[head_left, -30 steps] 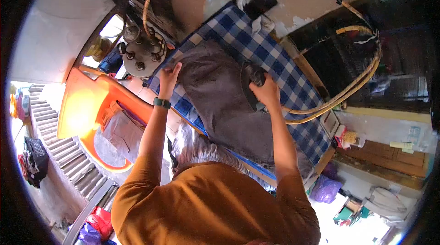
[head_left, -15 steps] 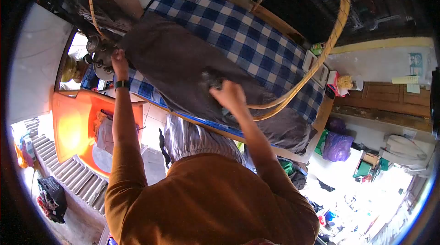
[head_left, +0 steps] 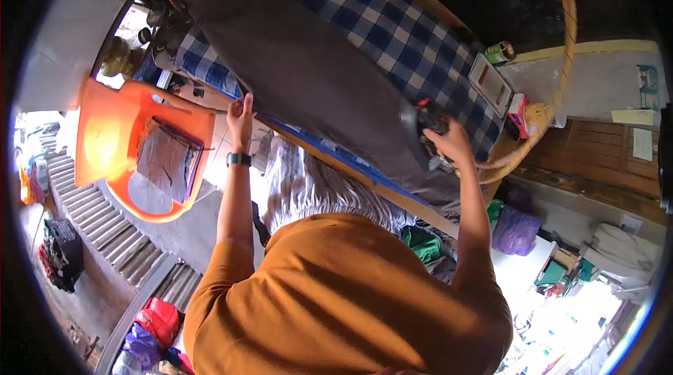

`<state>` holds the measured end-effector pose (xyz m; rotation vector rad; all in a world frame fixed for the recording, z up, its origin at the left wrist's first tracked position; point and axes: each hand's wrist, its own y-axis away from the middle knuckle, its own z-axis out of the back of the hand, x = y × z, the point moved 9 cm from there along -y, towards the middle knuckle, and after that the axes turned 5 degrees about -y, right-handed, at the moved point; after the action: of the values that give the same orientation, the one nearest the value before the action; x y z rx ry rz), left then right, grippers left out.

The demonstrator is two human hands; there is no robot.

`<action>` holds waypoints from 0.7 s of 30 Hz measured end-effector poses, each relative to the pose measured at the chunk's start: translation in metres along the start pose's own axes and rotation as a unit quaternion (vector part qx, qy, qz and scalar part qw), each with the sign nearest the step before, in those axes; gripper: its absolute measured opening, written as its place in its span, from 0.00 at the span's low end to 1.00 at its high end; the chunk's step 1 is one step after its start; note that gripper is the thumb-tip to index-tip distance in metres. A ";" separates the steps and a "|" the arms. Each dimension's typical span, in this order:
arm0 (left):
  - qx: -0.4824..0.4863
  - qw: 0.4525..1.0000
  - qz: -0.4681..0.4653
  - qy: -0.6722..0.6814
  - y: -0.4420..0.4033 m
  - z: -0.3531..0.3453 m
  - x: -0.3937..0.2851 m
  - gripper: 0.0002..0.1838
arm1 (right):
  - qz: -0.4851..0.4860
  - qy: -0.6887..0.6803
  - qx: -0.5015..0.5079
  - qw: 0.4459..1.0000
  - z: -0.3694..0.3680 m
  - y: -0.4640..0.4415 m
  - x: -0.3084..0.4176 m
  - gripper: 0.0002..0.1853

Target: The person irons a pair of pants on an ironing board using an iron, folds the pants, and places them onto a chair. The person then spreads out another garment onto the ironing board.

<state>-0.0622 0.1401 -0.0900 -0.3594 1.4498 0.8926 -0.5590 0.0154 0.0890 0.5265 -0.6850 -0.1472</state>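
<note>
1. My right hand [head_left: 450, 142] was wrapped around the handle of the dark iron [head_left: 429, 121], fingers closed on it.
2. The iron was over the right-hand part of the dark cloth [head_left: 308, 59], near the checked cover [head_left: 375, 24]; its front was blurred, and I could not tell whether its sole touched the fabric.
3. My left hand [head_left: 240, 123] was at the cloth's near edge, thumb up; I could not tell whether the fingers pinched the edge or were just beside it. A dark watch [head_left: 239, 159] circled that wrist.
4. The dark cloth lay lengthwise over the checked cover, reaching its near side.
5. A yellowish hose [head_left: 569, 31] curved upward from beside my right hand.
6. The orange chair [head_left: 98, 137] stood to my left.
</note>
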 end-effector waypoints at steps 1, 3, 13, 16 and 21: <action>-0.017 1.000 -0.003 0.023 0.000 0.001 0.003 0.19 | 0.008 0.001 0.039 0.999 -0.022 0.001 0.012 0.32; -0.037 0.999 -0.019 0.033 0.002 0.005 -0.005 0.18 | 0.021 0.038 0.073 0.996 -0.077 -0.003 0.015 0.35; -0.082 0.995 -0.033 0.043 -0.013 0.017 -0.003 0.14 | 0.170 0.114 0.040 0.978 -0.144 0.043 0.058 0.26; -0.081 0.996 -0.042 0.020 -0.014 0.017 0.000 0.15 | -0.015 0.075 0.012 0.997 -0.061 0.047 -0.025 0.27; -0.072 0.996 -0.020 0.039 -0.026 0.012 0.022 0.18 | -0.109 -0.198 -0.130 0.965 0.058 0.052 -0.204 0.19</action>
<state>-0.0378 0.1387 -0.1164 -0.5332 1.4478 0.9622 -0.7550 0.0964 0.0384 0.3179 -0.9805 -0.5537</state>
